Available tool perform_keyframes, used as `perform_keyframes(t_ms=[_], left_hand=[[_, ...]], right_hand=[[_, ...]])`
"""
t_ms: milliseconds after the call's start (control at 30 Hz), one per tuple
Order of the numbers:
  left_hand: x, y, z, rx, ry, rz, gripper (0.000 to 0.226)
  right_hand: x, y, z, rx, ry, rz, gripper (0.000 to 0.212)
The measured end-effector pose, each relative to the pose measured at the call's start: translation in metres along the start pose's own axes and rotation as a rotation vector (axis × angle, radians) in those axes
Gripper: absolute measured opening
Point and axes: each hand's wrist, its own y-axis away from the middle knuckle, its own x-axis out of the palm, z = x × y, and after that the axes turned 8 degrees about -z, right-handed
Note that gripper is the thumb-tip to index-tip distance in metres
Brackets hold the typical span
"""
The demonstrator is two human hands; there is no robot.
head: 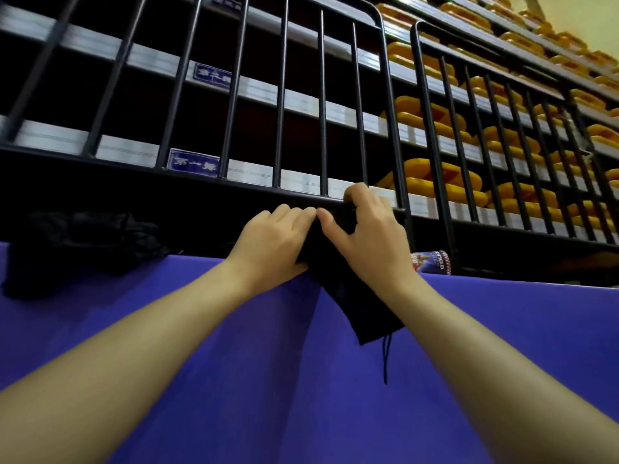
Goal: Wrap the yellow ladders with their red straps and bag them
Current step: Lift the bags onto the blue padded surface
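- The soft black fabric drawstring bag [338, 279] is right between my two hands, at the far edge of the purple-covered table [234, 380]; its body droops toward me, a thin black cord [385, 360] dangling off its lower corner.
- It looks light and limp to me, nothing stiff in it, so I reckon it will fold and slide wherever it isn't held. Best hold is up at the end under my fingers, both sides pinched; whether that end is the mouth I can't tell.
- My left hand [271, 242] sits on the bag's left side, knuckles up, fingers curled onto the cloth.
- My right hand [365, 236] is just beside it, thumb stretched across toward the left fingertips, fingers bent over the bag's top edge and gripping it.
- Both forearms reach out long and nearly straight, wrists level over the table.
- No ladder is in either hand; whether one is inside the bag, I can't tell.
- Beyond my right hand, behind the black metal railing [284, 95], yellow ladders [438, 182] lie stacked on shelves.
- Well off to the left of my left hand, a heap of more black bags [83, 246].
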Motion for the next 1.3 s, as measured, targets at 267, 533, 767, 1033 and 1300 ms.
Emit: perform_keyframes(t_ms=[267,533,767,1033,1300], left_hand=[[-0.011,0.038,0.032,-0.466,0.217,0.227,0.047],[-0.023,0.056,0.05,-0.467,0.405,0.204,0.054],[-0.035,0.053,0.032,-0.242,0.081,0.072,0.06],[-0.036,0.044,0.046,-0.2,-0.101,0.055,0.058],[-0.037,0.058,0.085,-0.416,-0.128,0.377,0.046]], right_hand=[[0.048,-0.005,0.045,0.088,-0.122,0.306,0.037],[0.058,0.016,0.027,0.181,-0.535,0.377,0.059],[0.061,0.022,0.025,0.206,-0.527,0.098,0.045],[0.078,0.03,0.036,0.052,-0.285,0.003,0.05],[0.118,0.021,0.073,-0.039,-0.042,0.322,0.035]])
